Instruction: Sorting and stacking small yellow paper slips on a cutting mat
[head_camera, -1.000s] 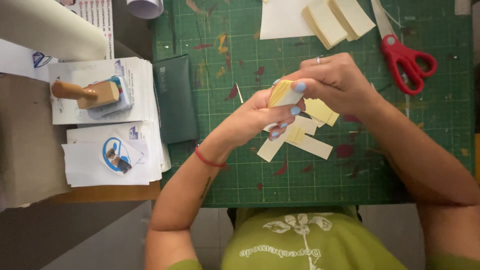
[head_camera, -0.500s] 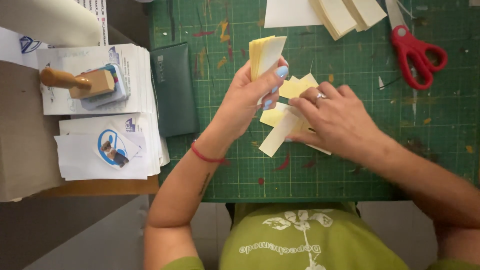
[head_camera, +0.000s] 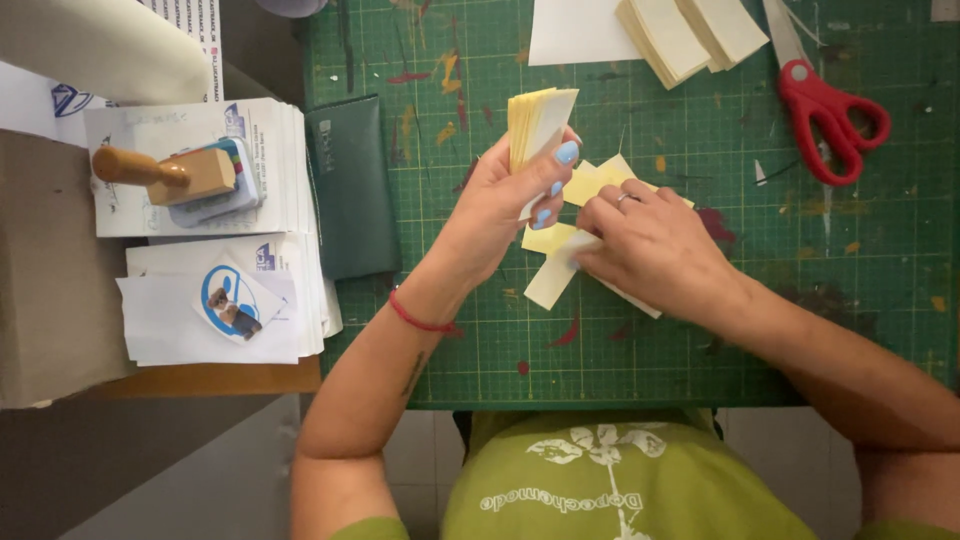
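Green cutting mat (head_camera: 880, 300): left hand (head_camera: 505, 205) grips upright card stack (head_camera: 537, 125), right hand (head_camera: 655, 250) flat

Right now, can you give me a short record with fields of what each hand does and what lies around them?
Left hand: holds a stack of yellow cards upright.
Right hand: rests on loose yellow cards lying on the mat.
Surface: green cutting mat.
Far right: red scissors.
Far edge: piles of cream cards.
Left side: wooden stamp on stacked papers.
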